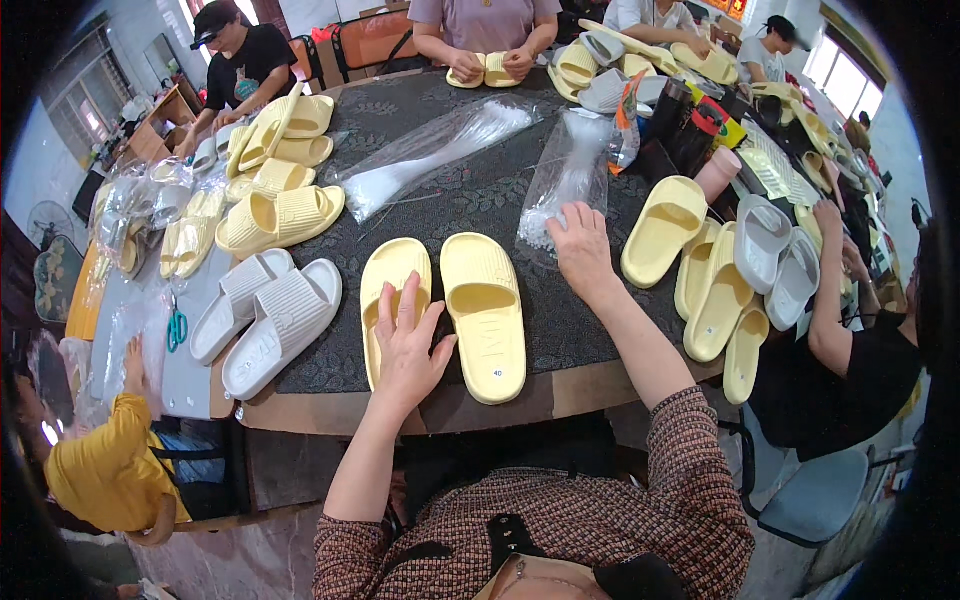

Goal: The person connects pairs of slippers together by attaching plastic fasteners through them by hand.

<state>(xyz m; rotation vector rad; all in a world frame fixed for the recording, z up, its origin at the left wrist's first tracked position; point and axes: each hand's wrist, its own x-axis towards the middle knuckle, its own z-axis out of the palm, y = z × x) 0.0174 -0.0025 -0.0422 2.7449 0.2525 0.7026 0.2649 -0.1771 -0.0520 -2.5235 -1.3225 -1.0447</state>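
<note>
A pair of pale yellow slides lies before me, toes away: the left slipper (pixel 397 262) and the right slipper (pixel 485 330), which has a small round sticker at its heel. My left hand (pixel 410 340) rests on the left slipper with fingers spread, its thumb reaching toward the right one. To the right, my right hand (pixel 585 255) lies over the near end of a clear bag of thin white plastic strands (pixel 575 165), fingers bent and somewhat apart. I see nothing held in it, though the undersides of its fingers are hidden.
Grey slippers (pixel 285 325) and stacked yellow slippers (pixel 280 218) lie left. Another bag of white strands (pixel 430 160) lies beyond. On the right are more slippers (pixel 663 232), a dark bottle (pixel 670 110) and a pink cup (pixel 717 173). Teal scissors (pixel 177 328) lie far left. Co-workers surround the table.
</note>
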